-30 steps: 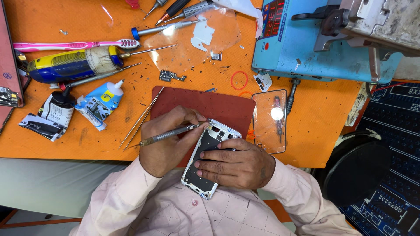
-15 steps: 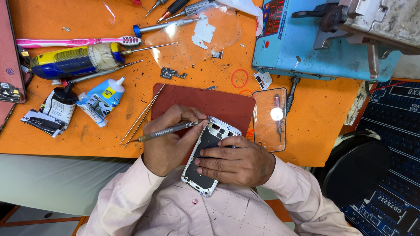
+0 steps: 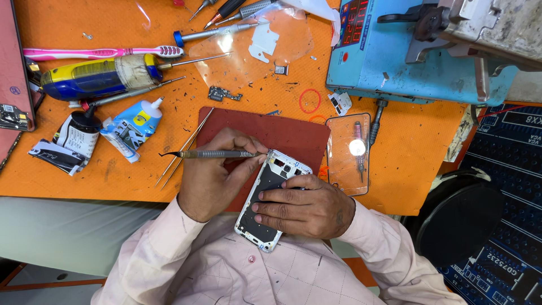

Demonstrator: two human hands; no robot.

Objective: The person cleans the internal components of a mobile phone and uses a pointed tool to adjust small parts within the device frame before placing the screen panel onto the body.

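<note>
My left hand [image 3: 210, 181] grips a slim metal pry tool [image 3: 209, 153], held level with its tip at the upper left corner of an opened phone frame [image 3: 270, 182]. The phone is white-edged with dark insides and lies tilted over the near edge of a dark red mat [image 3: 285, 133]. With fingers spread across the lower half of the phone, my right hand [image 3: 307, 208] presses it down and holds it. Pale pink sleeves cover both wrists.
On the orange table: a clear glass panel [image 3: 349, 152] right of the mat, a blue machine [image 3: 395, 62] at the back right, a glue tube [image 3: 132, 125], a blue-yellow can [image 3: 96, 76], a pink toothbrush [image 3: 96, 53], screwdrivers [image 3: 223, 31], a small circuit board [image 3: 224, 94].
The pry tool has swung from a slant to nearly level, its tip staying at the phone's top corner. My right hand stays on the phone.
</note>
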